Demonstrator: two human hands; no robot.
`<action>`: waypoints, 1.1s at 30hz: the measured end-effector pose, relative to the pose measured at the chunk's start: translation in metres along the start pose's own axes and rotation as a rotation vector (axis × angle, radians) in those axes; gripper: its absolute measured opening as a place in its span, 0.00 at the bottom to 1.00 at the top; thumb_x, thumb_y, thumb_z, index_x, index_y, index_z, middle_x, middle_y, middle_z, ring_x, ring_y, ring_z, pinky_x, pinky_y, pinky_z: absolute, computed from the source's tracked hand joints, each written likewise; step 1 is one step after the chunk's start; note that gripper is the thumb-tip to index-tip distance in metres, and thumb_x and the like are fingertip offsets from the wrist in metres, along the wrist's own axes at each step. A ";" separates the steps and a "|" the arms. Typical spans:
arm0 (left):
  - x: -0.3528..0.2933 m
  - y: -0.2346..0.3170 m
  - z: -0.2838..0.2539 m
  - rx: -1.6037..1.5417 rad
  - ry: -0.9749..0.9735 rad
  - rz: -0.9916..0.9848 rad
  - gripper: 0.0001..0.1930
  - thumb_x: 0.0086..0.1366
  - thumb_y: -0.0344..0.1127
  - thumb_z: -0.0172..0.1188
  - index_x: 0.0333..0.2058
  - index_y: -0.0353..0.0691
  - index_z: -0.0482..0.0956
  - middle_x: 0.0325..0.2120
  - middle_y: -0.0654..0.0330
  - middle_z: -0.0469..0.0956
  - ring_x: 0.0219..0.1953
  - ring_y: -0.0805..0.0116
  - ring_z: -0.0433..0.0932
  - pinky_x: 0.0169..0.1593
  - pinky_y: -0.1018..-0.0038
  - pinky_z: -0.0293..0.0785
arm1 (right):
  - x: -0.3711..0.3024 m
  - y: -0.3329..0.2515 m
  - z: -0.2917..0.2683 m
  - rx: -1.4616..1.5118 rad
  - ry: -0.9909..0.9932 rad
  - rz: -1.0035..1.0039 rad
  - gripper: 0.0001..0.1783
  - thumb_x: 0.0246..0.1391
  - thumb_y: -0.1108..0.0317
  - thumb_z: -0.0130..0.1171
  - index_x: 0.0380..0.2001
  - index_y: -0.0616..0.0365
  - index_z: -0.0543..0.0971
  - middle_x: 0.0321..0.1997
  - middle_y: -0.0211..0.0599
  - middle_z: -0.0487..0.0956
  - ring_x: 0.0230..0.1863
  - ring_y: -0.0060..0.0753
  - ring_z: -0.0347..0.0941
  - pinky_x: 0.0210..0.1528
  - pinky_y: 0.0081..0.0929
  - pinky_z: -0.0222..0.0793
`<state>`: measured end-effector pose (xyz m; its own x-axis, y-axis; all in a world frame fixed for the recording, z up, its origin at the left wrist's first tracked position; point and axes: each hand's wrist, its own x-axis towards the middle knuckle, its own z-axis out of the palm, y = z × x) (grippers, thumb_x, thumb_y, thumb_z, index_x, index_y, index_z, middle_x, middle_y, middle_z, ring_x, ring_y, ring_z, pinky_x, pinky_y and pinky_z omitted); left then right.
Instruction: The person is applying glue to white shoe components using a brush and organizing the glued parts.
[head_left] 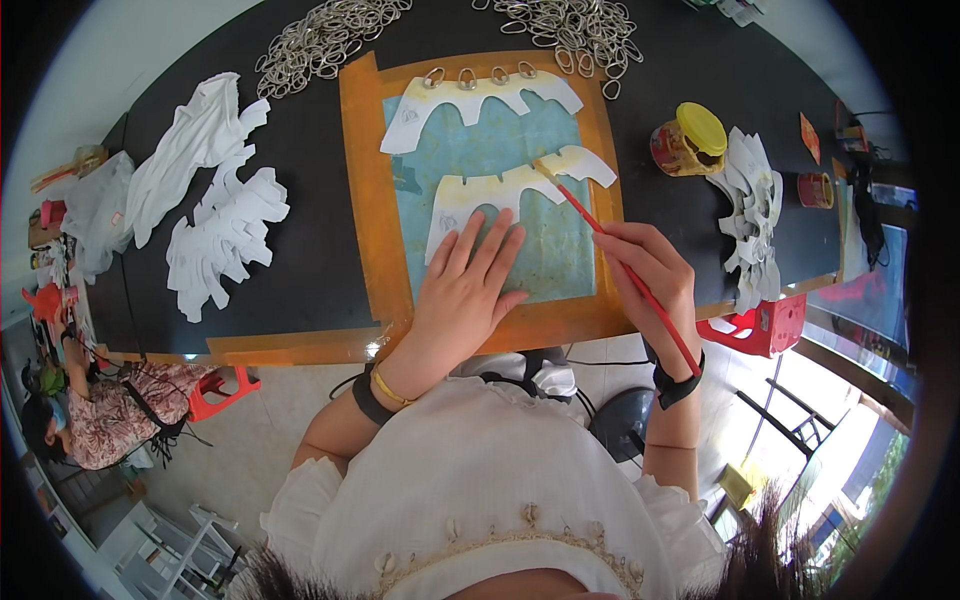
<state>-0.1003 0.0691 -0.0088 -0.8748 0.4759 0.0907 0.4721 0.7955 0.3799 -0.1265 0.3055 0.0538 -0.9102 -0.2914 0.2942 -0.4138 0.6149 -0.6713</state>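
My left hand (462, 290) lies flat with its fingers spread, the tips pressing on a white scalloped cut piece (480, 200). In my right hand (650, 272) is a thin red brush (640, 285), held like a pen. Its tip touches the upper edge of that same piece, where a yellowish film shows along the edge. Farther back on the blue sheet (550, 260) lies a second white scalloped piece (425, 110), with several metal rings (467, 78) along its top edge.
Loose metal rings lie in two heaps (325, 45) at the back. Stacked white pieces (228, 235) and white cloth (195, 145) are at left. To the right stand a tin with a yellow lid (685, 145) and more white pieces (750, 210). Another person (130, 410) sits at far left.
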 end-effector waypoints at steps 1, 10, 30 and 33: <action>0.000 0.000 0.000 0.004 -0.003 -0.001 0.37 0.61 0.46 0.64 0.66 0.41 0.63 0.69 0.57 0.57 0.68 0.51 0.58 0.67 0.54 0.58 | -0.001 -0.001 -0.001 0.009 -0.027 0.007 0.14 0.49 0.86 0.60 0.40 0.63 0.82 0.41 0.42 0.80 0.38 0.41 0.79 0.39 0.27 0.76; -0.001 0.000 -0.001 -0.015 0.007 -0.009 0.38 0.60 0.45 0.66 0.66 0.42 0.63 0.69 0.58 0.58 0.68 0.51 0.59 0.67 0.54 0.59 | -0.012 -0.009 0.006 0.035 -0.010 -0.003 0.14 0.48 0.86 0.61 0.40 0.63 0.82 0.41 0.44 0.81 0.38 0.44 0.80 0.40 0.30 0.76; -0.001 0.001 0.000 -0.038 0.038 -0.015 0.38 0.59 0.45 0.66 0.66 0.42 0.64 0.69 0.58 0.59 0.68 0.51 0.60 0.66 0.54 0.60 | -0.006 -0.013 0.019 0.105 -0.020 -0.013 0.13 0.49 0.86 0.61 0.39 0.63 0.82 0.40 0.43 0.81 0.37 0.43 0.80 0.39 0.29 0.76; -0.002 0.001 0.000 -0.045 0.033 -0.022 0.38 0.59 0.45 0.66 0.66 0.42 0.64 0.69 0.58 0.59 0.68 0.51 0.60 0.67 0.55 0.60 | -0.007 -0.011 0.014 0.079 -0.004 0.020 0.13 0.49 0.86 0.61 0.39 0.63 0.82 0.40 0.43 0.81 0.37 0.43 0.80 0.39 0.28 0.76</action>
<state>-0.0984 0.0692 -0.0084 -0.8885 0.4449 0.1120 0.4478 0.7876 0.4233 -0.1151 0.2906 0.0496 -0.9183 -0.2827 0.2773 -0.3928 0.5612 -0.7285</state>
